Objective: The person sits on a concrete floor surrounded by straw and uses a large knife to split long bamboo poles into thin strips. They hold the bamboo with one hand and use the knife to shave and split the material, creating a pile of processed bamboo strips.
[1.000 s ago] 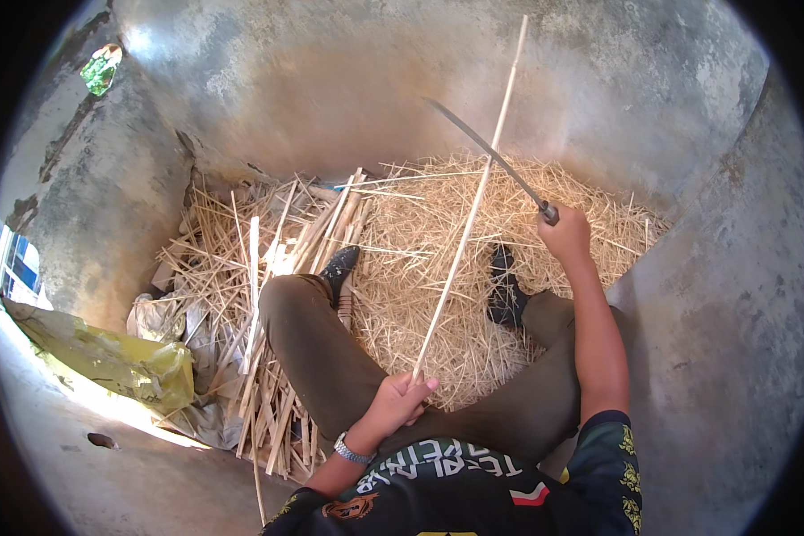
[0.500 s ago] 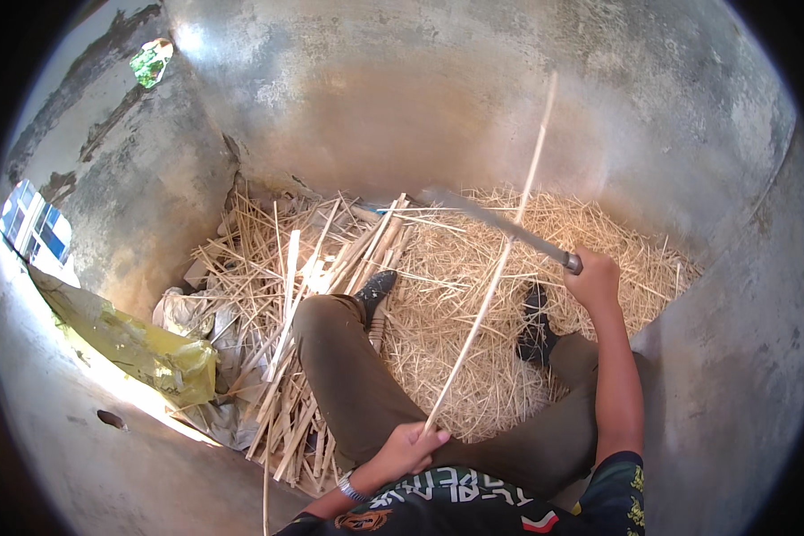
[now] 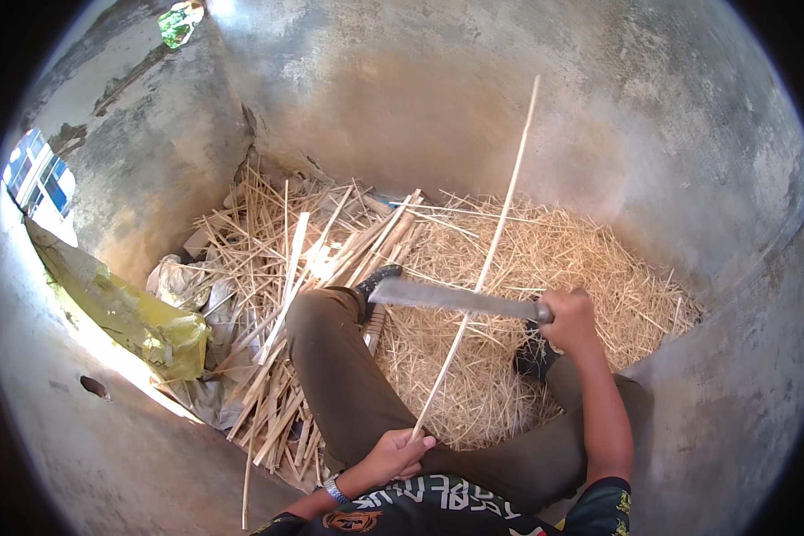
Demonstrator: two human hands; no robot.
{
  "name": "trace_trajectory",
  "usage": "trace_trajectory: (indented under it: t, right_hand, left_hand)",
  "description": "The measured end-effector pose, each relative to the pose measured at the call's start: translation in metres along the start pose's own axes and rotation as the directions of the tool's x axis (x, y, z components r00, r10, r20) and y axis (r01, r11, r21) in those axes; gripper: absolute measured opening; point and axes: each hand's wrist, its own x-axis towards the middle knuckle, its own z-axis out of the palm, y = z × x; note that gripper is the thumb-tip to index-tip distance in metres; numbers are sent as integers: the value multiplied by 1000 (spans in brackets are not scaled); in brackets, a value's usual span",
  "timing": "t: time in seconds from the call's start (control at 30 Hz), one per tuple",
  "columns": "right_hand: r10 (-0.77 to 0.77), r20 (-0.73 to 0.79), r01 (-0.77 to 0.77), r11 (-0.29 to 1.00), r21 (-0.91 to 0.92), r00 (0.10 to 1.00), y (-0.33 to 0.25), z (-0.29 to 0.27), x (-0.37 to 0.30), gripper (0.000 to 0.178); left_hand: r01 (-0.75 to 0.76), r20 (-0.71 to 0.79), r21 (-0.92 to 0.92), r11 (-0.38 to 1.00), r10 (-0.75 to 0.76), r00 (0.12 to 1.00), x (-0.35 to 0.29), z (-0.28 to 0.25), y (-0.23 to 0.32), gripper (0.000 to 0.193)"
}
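Note:
My left hand [image 3: 400,453], low in front of my body, is closed round the lower end of a long, thin, pale strip that looks like bamboo [image 3: 506,205]. The strip slants up and away to the right. My right hand [image 3: 570,320] grips the handle of a machete [image 3: 460,298]. Its broad grey blade points left and crosses the strip around the middle. From this angle I cannot tell whether blade and strip touch. Fine shavings [image 3: 420,375] cover the floor between my legs.
Split sticks [image 3: 281,420] lie in a bundle beside my left leg, with more scattered behind. A yellow plastic sheet [image 3: 165,344] hangs over a low wall at left. Concrete walls [image 3: 402,98] enclose the space. Shavings heap up [image 3: 616,259] at right.
The machete has come down along the strip toward me, its blade swinging from pointing away to pointing left. My left hand keeps its hold, and the view has shifted slightly.

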Motion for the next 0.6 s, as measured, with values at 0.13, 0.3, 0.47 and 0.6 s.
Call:
trace_trajectory:
  t: [0.13, 0.3, 0.47, 0.6]
  right_hand:
    - [23, 74, -26, 999, 36, 997, -18, 22, -3, 14]
    - [339, 122, -359, 904, 231, 933, -54, 32, -10, 19]
    - [382, 93, -392, 874, 287, 919, -70, 17, -21, 21]
    - [220, 61, -228, 953, 200, 974, -62, 17, -29, 16]
  left_hand:
    - [17, -66, -96, 995, -23, 998, 6, 7, 15, 30]
    - [-91, -87, 48, 995, 95, 992, 31, 21, 55, 26]
    - [-268, -36, 180, 946, 279, 960, 71, 29, 90, 27]
    - [-324, -57, 162, 932, 337, 940, 84, 20, 91, 30]
